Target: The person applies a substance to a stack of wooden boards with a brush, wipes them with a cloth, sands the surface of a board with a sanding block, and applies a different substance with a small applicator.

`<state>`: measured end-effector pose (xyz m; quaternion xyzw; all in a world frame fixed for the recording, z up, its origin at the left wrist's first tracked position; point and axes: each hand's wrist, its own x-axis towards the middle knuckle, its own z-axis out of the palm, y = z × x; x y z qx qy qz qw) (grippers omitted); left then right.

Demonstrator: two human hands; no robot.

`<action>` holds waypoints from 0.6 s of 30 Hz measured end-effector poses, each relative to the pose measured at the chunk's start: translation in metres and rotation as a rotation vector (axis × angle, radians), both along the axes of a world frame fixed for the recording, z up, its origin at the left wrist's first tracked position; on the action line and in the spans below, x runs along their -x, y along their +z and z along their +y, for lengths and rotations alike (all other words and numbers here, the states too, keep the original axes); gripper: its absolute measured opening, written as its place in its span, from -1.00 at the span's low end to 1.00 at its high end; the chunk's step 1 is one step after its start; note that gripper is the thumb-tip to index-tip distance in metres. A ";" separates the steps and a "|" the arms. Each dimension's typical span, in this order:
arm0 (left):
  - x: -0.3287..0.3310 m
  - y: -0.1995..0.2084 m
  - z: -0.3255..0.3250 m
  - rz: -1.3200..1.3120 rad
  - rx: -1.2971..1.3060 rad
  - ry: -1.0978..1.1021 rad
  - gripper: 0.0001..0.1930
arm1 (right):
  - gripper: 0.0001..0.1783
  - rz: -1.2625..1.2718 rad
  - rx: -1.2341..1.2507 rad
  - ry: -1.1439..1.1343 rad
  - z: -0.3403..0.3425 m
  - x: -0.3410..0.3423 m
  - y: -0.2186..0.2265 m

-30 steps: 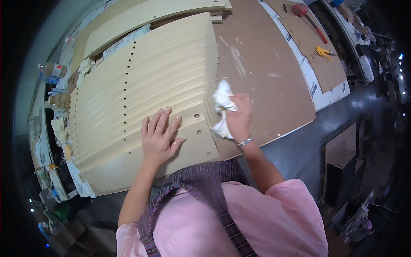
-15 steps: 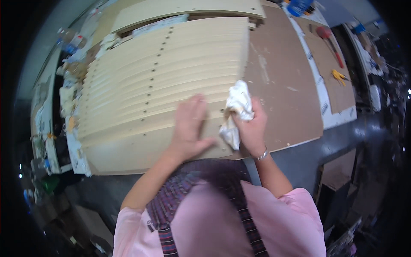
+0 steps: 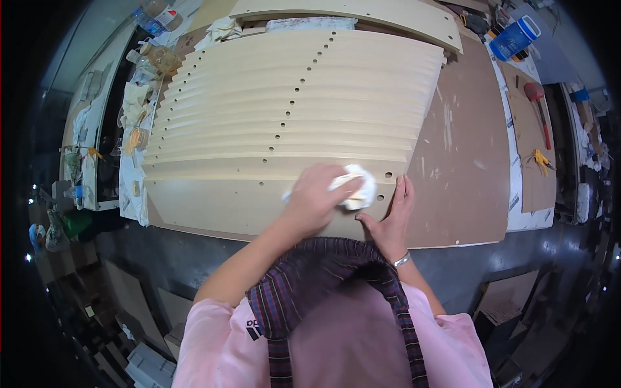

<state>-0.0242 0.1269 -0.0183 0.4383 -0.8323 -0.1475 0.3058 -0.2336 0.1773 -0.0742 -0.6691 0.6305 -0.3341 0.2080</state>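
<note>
My left hand (image 3: 314, 199) presses a crumpled white cloth (image 3: 362, 189) onto the face of the nearest pale board (image 3: 207, 202), its fingers closed over the cloth. At that board's right end, my right hand (image 3: 392, 223) lies open, thumb and fingers spread around the corner, holding nothing. A silver band circles the right wrist. Behind the nearest board, several similar cream boards (image 3: 220, 110) overlap in a stepped row. Dark round holes run along them. The nearest board has two larger holes close to my right hand.
Brown sheeting (image 3: 462, 168) covers the table to the right. Beyond it lie a red mallet (image 3: 534, 92), a yellow-handled tool (image 3: 541, 160) and a blue jug (image 3: 513, 40). Plastic bottles (image 3: 162, 58) and rags (image 3: 134, 103) line the left edge. Another board (image 3: 349, 8) lies at the back.
The cloth has passed from my right hand to my left, which now presses it on the board. My right hand has opened onto the board's end. The view has shifted.
</note>
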 end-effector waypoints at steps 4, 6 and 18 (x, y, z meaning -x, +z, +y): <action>-0.104 -0.043 0.072 0.273 -0.356 0.571 -0.52 | 0.35 -0.066 -0.049 -0.061 0.001 -0.002 -0.003; -0.125 -0.038 0.097 0.583 -0.478 0.894 -0.57 | 0.34 -0.087 -0.075 -0.106 0.003 -0.001 -0.008; -0.131 -0.068 0.093 1.072 -0.557 1.010 -0.46 | 0.21 -0.072 0.013 -0.089 -0.020 0.001 0.000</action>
